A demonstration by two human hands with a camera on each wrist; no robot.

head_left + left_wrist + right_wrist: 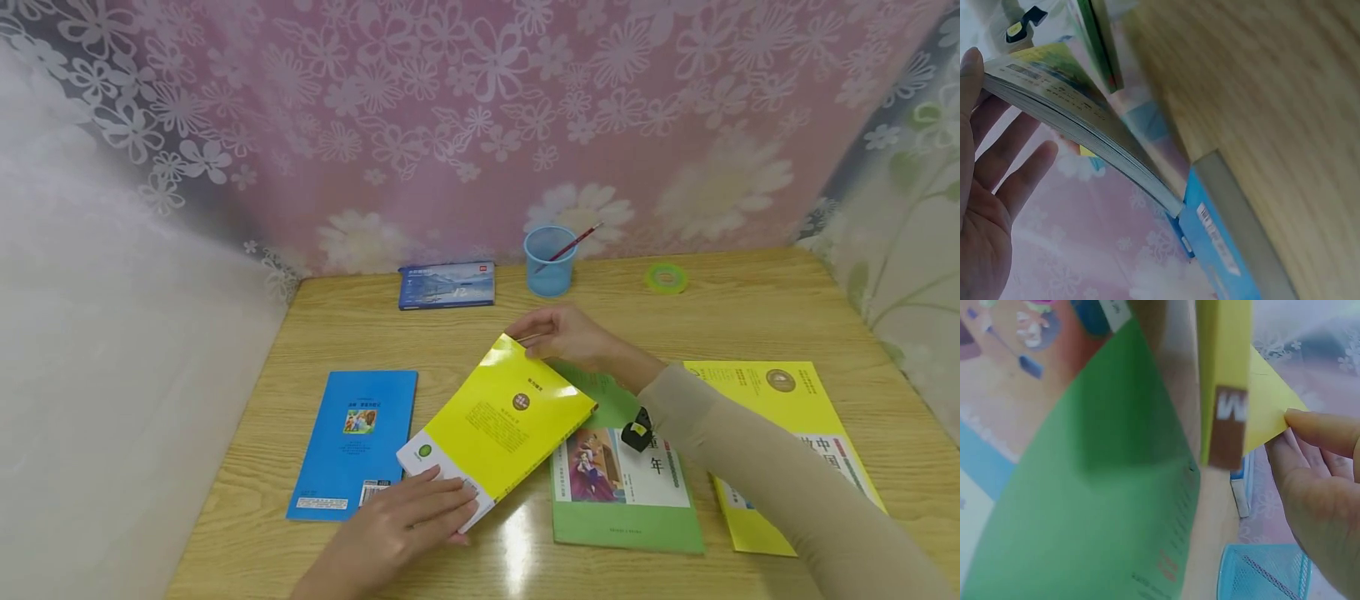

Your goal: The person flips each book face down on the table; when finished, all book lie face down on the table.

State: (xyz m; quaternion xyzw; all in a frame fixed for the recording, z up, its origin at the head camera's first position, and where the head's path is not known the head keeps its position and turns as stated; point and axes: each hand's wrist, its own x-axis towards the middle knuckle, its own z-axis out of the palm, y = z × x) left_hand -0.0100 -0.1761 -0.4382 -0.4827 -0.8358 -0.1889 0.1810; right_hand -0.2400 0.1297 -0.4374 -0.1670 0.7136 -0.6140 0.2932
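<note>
A yellow book (510, 417), its back cover with a white lower strip facing up, is tilted above the table between both hands. My left hand (401, 529) grips its lower end, with fingers lying over the white strip; in the left wrist view the page edges of the book (1079, 125) show beside the left hand (988, 219). At the far corner my right hand (566, 337) pinches the cover, thumb and fingers meeting on the yellow corner (1269, 403). Beneath its right side lies a green book (630, 525), partly hidden by the yellow book and right forearm.
On the wooden table (345, 333) a blue book (322, 450) lies left and another yellow book (780, 392) right, partly under the sleeve. Along the back are a blue box-like item (446, 286), a mesh cup (549, 262) holding a pencil (577, 240), and a green tape roll (666, 278).
</note>
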